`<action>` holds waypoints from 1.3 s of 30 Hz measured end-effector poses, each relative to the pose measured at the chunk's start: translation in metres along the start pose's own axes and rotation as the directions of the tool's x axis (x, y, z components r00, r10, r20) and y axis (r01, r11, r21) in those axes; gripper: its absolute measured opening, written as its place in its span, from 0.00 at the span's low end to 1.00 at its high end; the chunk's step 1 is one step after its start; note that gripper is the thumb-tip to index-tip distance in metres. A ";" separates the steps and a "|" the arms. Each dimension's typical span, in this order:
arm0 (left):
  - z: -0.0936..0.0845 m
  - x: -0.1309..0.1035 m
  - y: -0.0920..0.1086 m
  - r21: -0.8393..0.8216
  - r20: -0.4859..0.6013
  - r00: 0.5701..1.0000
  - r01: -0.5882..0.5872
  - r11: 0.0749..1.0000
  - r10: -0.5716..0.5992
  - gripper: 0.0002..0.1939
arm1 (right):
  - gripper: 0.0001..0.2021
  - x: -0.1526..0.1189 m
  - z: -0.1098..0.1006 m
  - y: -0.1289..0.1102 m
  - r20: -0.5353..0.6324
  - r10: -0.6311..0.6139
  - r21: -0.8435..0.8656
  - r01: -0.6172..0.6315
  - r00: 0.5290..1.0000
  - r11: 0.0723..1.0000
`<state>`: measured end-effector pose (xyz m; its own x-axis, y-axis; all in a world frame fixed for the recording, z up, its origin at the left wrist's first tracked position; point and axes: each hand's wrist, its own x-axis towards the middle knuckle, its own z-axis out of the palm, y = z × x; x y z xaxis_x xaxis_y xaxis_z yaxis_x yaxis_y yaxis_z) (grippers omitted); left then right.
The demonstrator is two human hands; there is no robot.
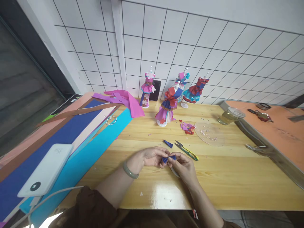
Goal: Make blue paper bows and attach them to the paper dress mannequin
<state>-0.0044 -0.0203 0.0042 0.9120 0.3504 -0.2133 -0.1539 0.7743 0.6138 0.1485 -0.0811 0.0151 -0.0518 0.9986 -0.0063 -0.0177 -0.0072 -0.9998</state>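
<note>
Both of my hands meet over the front middle of the wooden table (pixel 220 177). Between their fingertips is a small pleated piece of dark blue paper (pixel 165 160), fanned out on either side of the pinch. My left hand (pixel 153 156) grips its left part, and my right hand (pixel 184 166) pinches it from the right. Part of a pale round object (pixel 175 172) shows beneath my right hand. Just beyond my fingers lie another folded dark blue piece (pixel 168 143) and yellow-green thread snips (pixel 186 150).
Several miniature paper dresses on stands, including a pink one (pixel 148 87), line the wall. Coloured paper strips (pixel 114 125) and a white power bank (pixel 46 169) are at left. A clear plate of beads (pixel 209 133), paper scraps (pixel 188 128) and a cup (pixel 230 116) sit at right.
</note>
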 end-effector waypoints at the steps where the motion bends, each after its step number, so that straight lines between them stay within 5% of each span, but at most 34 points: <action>1: 0.000 0.000 0.000 0.004 0.001 1.000 0.003 1.000 -0.003 0.11 | 0.07 0.000 -0.001 0.000 0.005 0.006 -0.001 -0.006 1.000 1.000; 14: 0.000 -0.001 0.001 -0.032 0.044 0.999 0.021 0.999 -0.020 0.10 | 0.08 0.000 -0.003 0.000 0.034 0.031 0.023 -0.031 0.999 0.999; 21: -0.002 0.002 -0.001 -0.055 -0.028 0.999 0.044 0.997 -0.046 0.08 | 0.08 -0.001 -0.004 0.000 0.052 0.024 0.058 -0.027 0.998 0.998; 29: 0.016 0.003 0.000 0.251 -0.229 0.929 -0.234 0.939 0.292 0.15 | 0.08 0.004 -0.002 0.001 -0.014 0.023 0.133 -0.021 1.000 0.991; 32: 0.017 0.003 0.000 0.337 -0.227 0.924 -0.224 0.915 0.309 0.17 | 0.08 0.005 0.001 -0.001 0.018 0.017 0.173 -0.020 1.000 0.985; 39: 0.015 0.004 -0.002 0.189 -0.178 0.954 -0.206 0.960 0.240 0.15 | 0.09 0.005 -0.003 -0.001 0.015 0.075 0.345 -0.076 0.997 0.935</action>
<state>0.0054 -0.0282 0.0137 0.7657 0.6141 -0.1914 -0.2640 0.5714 0.7770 0.1516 -0.0757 0.0157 -0.0678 0.9944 -0.0813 -0.3574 -0.1003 -0.9286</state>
